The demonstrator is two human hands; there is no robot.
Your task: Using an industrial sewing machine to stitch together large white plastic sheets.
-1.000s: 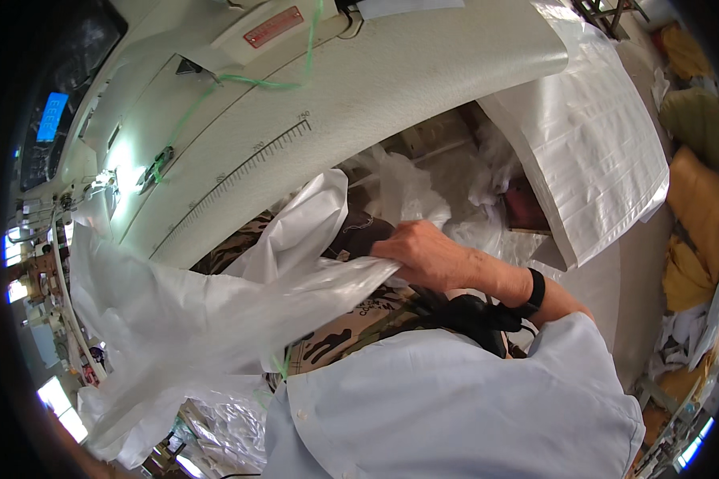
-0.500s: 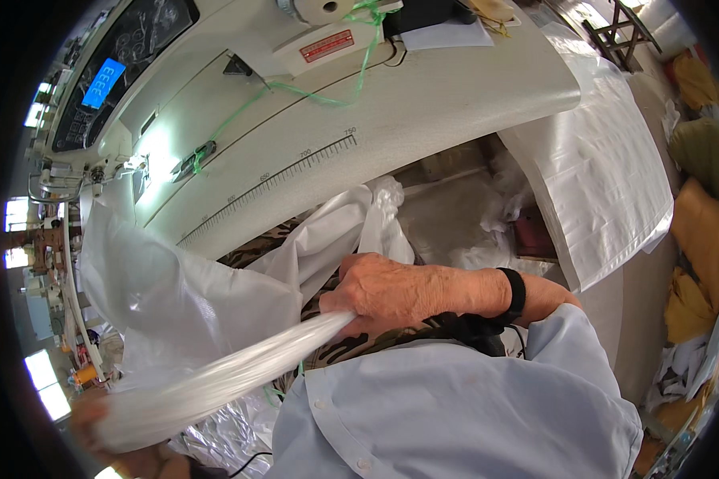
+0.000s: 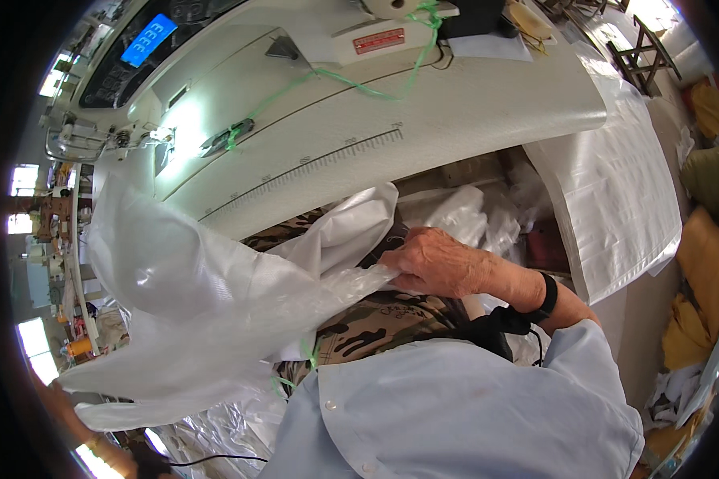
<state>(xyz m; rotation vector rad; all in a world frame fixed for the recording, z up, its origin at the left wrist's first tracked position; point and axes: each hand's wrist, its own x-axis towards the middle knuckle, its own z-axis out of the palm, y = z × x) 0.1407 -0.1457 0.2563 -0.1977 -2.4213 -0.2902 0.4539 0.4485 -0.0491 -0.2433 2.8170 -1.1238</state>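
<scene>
The white plastic sheet (image 3: 176, 311) lies to the left of the right hand (image 3: 439, 262), running away from its fingers across the person's front. The right fingers point left and are closed on a gathered bit of it, just below the near edge of the pale worktop (image 3: 471, 120). That hand is at the narrow end; the left hand (image 3: 53, 399) sits at the far lower left, by the sheet's outermost corner. Its fingers are dim at the rim of the view, so I cannot tell whether they grip that corner or only touch it

The sheet's long axis slants from the right fingers, at upper right, down to the lower left, roughly from one hand to the other. It is bunched and narrow at the right, then fans out wide to the left, with one loose tip pointing at the left hand. Its upper part billows up beside the left end of the worktop's near edge, and the lower part hangs in front of the camouflage cloth (image 3: 375, 323) on the person's lap. A white fold (image 3: 351, 227) stands between the right hand and the worktop's near edge; whether it belongs to the same sheet I cannot tell
</scene>
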